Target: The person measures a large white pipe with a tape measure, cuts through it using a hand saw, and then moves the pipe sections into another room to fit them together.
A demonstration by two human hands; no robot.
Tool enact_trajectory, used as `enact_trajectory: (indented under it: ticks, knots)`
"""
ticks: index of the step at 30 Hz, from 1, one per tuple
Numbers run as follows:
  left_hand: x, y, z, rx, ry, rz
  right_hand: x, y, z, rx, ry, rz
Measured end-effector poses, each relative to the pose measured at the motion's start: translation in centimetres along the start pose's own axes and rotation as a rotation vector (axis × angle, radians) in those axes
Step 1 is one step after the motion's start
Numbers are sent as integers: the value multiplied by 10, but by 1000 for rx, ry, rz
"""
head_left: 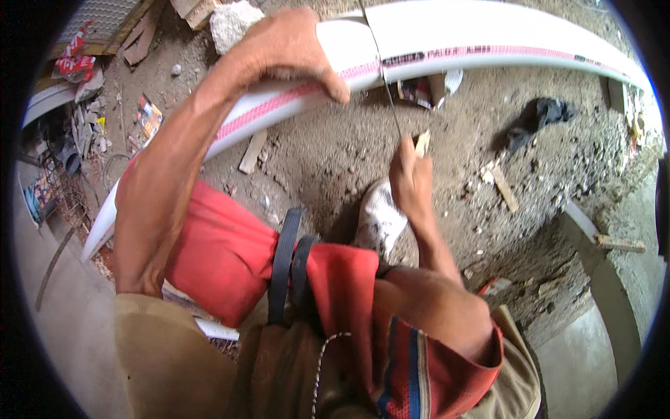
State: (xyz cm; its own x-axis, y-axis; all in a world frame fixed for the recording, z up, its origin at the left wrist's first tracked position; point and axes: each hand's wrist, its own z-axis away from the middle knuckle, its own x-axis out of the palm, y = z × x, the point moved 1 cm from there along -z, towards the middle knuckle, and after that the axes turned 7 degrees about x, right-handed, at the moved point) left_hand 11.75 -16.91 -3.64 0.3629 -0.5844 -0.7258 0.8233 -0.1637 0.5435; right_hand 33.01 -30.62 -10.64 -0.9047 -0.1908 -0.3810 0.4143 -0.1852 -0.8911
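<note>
A long white plastic pipe [460, 29] with pink and black printed markings spans the view and looks bent by the lens. My left hand [293, 50] grips it from above, its thumb on the near side. To the right of that hand, a thin dark saw blade or wire [390, 99] crosses the pipe; seen edge-on, I cannot tell which. My right hand [413, 180] is closed around its near end, below the pipe. Whether the pipe is cut there does not show. The blade's far end runs out of the top of the view.
Below my right hand is a white shoe [381, 217] on rough dirt ground. A pale rock [233, 25], a black cloth or plastic scrap [547, 115] and wood pieces [504, 188] lie about. Rubble and wire [68, 173] are at left. A concrete edge [607, 293] runs along the right.
</note>
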Motion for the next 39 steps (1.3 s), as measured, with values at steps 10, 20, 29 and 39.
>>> enact_trajectory:
  ticks: [10,20,29,39]
  knots:
    - [-3,-2,13,-17,-37,52,23,-23,-16,240,-62,-123]
    - [-6,-8,11,-141,-111,354,30,-29,-37,109,-47,-215]
    - [0,-5,7,-113,-164,227,21,-21,-25,205,-75,-251]
    - [-4,-20,7,-97,-181,140,19,9,4,103,-169,-84]
